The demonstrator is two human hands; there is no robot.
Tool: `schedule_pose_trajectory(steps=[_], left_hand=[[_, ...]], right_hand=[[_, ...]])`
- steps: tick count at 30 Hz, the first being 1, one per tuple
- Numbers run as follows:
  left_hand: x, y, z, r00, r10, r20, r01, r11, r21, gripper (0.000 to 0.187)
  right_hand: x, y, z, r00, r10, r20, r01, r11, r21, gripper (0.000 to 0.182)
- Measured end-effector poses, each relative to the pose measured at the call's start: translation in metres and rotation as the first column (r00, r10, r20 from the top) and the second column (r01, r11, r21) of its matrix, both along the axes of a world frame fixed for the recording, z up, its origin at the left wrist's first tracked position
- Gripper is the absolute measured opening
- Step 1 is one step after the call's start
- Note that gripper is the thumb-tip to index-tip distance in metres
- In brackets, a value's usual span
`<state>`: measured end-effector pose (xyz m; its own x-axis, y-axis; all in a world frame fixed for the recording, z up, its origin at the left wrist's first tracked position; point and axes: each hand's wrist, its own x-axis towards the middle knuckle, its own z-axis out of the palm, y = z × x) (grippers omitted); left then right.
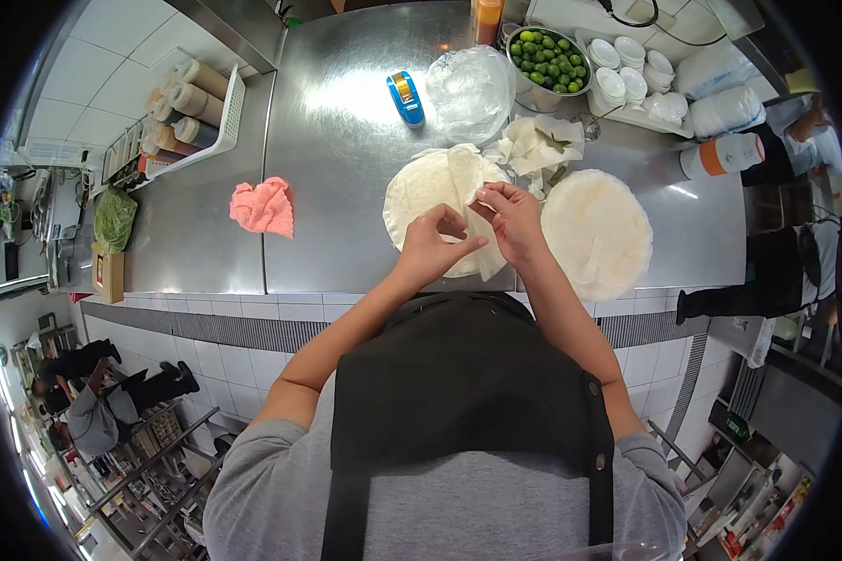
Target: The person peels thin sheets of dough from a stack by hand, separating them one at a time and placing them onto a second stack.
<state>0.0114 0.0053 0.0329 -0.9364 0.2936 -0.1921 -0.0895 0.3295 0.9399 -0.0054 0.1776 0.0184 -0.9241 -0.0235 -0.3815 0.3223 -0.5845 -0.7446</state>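
My right hand (515, 222) pinches the edge of a folded tortilla (465, 173) raised over its pile (416, 192); my left hand (432, 245), thumb and fingers apart, is right beside it. If I pull unevenly, the thin sheet could tear, or bring along another stuck to it. To my right, a second stack (603, 229) pokes past the counter's near edge; a bump from my forearm might tip it. Farther off, the orange-banded container (723, 157) and blue tape dispenser (405, 98) show no writing I can read.
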Motion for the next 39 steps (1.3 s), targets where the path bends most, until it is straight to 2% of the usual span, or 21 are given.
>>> schedule_pose_trajectory(steps=[2,4,5,6,7,9,13,20,23,25,26,29,31,32,34,35,38,39], left_hand=[[-0.002,-0.002,-0.013,1.0,-0.012,0.024,0.01,0.998,0.065,0.024],[-0.004,-0.002,-0.013,0.998,-0.032,0.047,0.025,0.991,0.133,0.02],[-0.004,-0.003,-0.012,0.983,-0.003,0.184,-0.049,0.96,0.277,0.018],[-0.006,-0.004,-0.009,0.947,0.002,0.321,-0.138,0.905,0.401,0.015],[-0.008,-0.004,-0.007,0.948,-0.005,0.319,-0.131,0.906,0.403,0.015],[-0.013,-0.006,-0.004,0.903,0.052,0.427,-0.268,0.844,0.464,0.01],[-0.017,-0.001,0.002,0.893,-0.003,0.449,-0.273,0.791,0.548,0.013],[-0.016,0.003,-0.009,0.886,-0.038,0.462,-0.255,0.792,0.555,0.01],[-0.017,0.002,-0.013,0.905,-0.085,0.417,-0.178,0.814,0.553,0.01],[-0.018,0.002,-0.014,0.898,-0.092,0.43,-0.182,0.813,0.554,0.008],[-0.018,0.001,-0.014,0.899,-0.091,0.429,-0.182,0.813,0.553,0.008],[-0.015,-0.003,-0.016,0.913,-0.07,0.401,-0.131,0.882,0.453,0.008],[-0.013,-0.005,-0.021,0.896,0.03,0.443,-0.219,0.897,0.384,0.008],[-0.012,-0.007,-0.025,0.898,0.033,0.439,-0.222,0.896,0.386,0.008],[-0.011,-0.01,-0.033,0.872,0.145,0.467,-0.331,0.878,0.345,0.01],[-0.011,-0.013,-0.037,0.872,0.15,0.466,-0.335,0.877,0.344,0.01],[-0.01,-0.013,-0.035,0.881,0.127,0.456,-0.325,0.863,0.386,0.013],[-0.012,-0.007,-0.023,0.892,0.127,0.433,-0.274,0.915,0.296,0.014]], right_hand=[[0.001,0.0,-0.005,1.0,0.021,-0.007,-0.021,1.0,-0.002,0.007],[0.004,0.002,-0.003,0.995,0.098,-0.025,-0.093,0.984,0.155,0.015],[0.006,0.004,-0.002,0.995,0.093,-0.027,-0.088,0.984,0.155,0.015],[0.009,0.008,0.0,0.983,0.164,-0.077,-0.129,0.932,0.338,0.018],[0.012,0.01,0.001,0.964,0.243,-0.111,-0.154,0.845,0.512,0.021],[0.021,0.014,0.014,0.962,0.252,-0.107,-0.165,0.844,0.51,0.022],[0.03,0.012,0.02,0.958,0.257,-0.131,-0.165,0.86,0.482,0.024],[0.033,0.016,0.018,0.965,0.244,-0.097,-0.165,0.851,0.499,0.021],[0.031,0.018,0.015,0.966,0.248,-0.078,-0.172,0.834,0.525,0.019],[0.03,0.021,0.008,0.973,0.224,-0.062,-0.179,0.893,0.413,0.017],[0.03,0.021,0.004,0.973,0.224,-0.062,-0.179,0.893,0.412,0.017],[0.032,0.018,-0.005,0.956,0.28,-0.091,-0.207,0.859,0.468,0.014],[0.034,0.013,-0.012,0.982,0.181,-0.045,-0.102,0.72,0.686,0.012],[0.034,0.012,-0.016,0.981,0.186,-0.048,-0.102,0.719,0.687,0.012],[0.033,0.01,-0.019,0.992,0.125,-0.007,-0.097,0.799,0.593,0.012],[0.032,0.009,-0.021,0.991,0.13,-0.008,-0.1,0.8,0.592,0.012],[0.033,0.008,-0.017,0.974,0.223,-0.044,-0.172,0.85,0.498,0.014],[0.032,0.007,-0.014,0.958,0.286,-0.028,-0.237,0.842,0.484,0.012]])
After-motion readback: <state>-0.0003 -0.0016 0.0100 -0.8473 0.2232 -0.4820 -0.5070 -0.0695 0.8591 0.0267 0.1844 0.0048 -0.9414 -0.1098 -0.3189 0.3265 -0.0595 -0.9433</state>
